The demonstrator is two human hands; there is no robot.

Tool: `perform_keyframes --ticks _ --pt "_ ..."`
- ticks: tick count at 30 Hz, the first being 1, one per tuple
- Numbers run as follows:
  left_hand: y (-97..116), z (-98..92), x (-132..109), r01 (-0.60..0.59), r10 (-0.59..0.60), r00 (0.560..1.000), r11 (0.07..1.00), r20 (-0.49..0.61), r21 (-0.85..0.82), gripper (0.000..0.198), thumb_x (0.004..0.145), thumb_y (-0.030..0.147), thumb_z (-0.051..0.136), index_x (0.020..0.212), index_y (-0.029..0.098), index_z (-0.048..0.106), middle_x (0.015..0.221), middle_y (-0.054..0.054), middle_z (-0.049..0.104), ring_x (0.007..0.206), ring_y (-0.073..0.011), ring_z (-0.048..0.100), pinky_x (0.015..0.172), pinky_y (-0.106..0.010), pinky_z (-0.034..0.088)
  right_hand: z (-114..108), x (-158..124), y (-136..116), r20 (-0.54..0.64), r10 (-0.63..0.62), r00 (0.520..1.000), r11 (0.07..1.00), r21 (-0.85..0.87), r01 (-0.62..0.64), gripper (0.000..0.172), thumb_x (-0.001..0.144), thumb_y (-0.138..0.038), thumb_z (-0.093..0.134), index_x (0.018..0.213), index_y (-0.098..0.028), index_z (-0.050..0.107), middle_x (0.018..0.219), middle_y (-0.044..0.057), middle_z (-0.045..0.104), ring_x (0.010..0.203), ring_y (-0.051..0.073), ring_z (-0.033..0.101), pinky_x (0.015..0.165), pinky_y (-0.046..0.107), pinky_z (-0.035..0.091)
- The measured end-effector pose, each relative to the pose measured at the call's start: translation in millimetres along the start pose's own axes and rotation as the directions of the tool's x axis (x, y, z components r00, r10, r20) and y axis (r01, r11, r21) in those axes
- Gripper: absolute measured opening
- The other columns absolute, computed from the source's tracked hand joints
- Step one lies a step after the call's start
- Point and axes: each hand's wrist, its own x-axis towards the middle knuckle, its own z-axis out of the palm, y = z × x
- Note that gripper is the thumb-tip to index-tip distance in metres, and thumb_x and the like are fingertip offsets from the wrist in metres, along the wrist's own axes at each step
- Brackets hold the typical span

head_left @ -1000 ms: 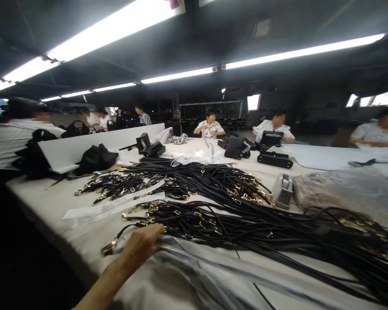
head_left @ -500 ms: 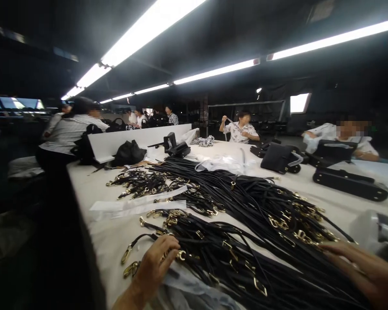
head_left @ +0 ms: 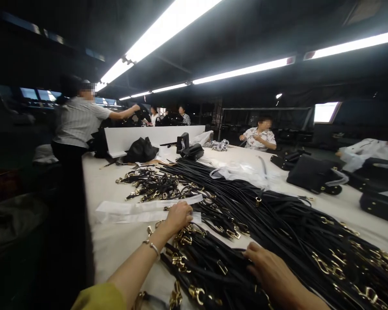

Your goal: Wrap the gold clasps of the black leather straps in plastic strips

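Inward from the left edge of the cream, cloth-like tabletop [head_left: 113, 237], long black leather-like straps [head_left: 207, 246] are heaped. Over them the right hand [head_left: 271, 267] and curled left hand [head_left: 178, 215] are held; whether anything is gripped cannot be told. Snags are likely best avoided by freeing curved gold-metal hooks [head_left: 197, 294] first.

Over on the left, a worker in a striped shirt [head_left: 80, 120] stood with an arm stretched out above the long white board [head_left: 155, 140], and right in front of that board sat a crumpled black heap [head_left: 142, 150]! Across the table, a person in a patterned shirt [head_left: 260, 138] had both arms bent, with a plump black bag [head_left: 305, 174] lying nearer on the right. Overhead, tube lights [head_left: 242, 70] blazed in rows, and a bright window [head_left: 325, 112] glowed in the dark far wall!
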Motion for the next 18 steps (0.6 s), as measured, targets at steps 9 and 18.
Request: perform_keyframes --ticks 9,18 --pt "2 4.6 12 0.000 -0.006 0.997 0.996 0.076 0.086 0.020 0.096 0.033 0.061 0.102 0.015 0.066 0.106 -0.006 0.068 0.103 -0.0232 0.064 0.093 -0.046 0.051 -35 9 -13 0.113 0.114 0.987 0.991 0.051 -0.121 0.038 0.081 -0.023 0.059 0.117 -0.024 0.072 0.112 0.014 0.072 0.108 0.035 0.065 0.092 0.043 0.046" --pt "-16 -5.5 -8 0.091 -0.090 0.991 0.996 0.102 -0.010 0.023 0.095 0.034 0.064 0.105 0.014 0.067 0.107 -0.006 0.069 0.097 -0.0219 0.067 0.088 -0.044 0.055 -38 30 -57 0.058 0.094 0.994 0.971 0.213 -0.105 0.018 0.084 -0.025 0.057 0.085 -0.018 0.073 0.090 0.009 0.074 0.088 0.023 0.068 0.072 0.026 0.041"
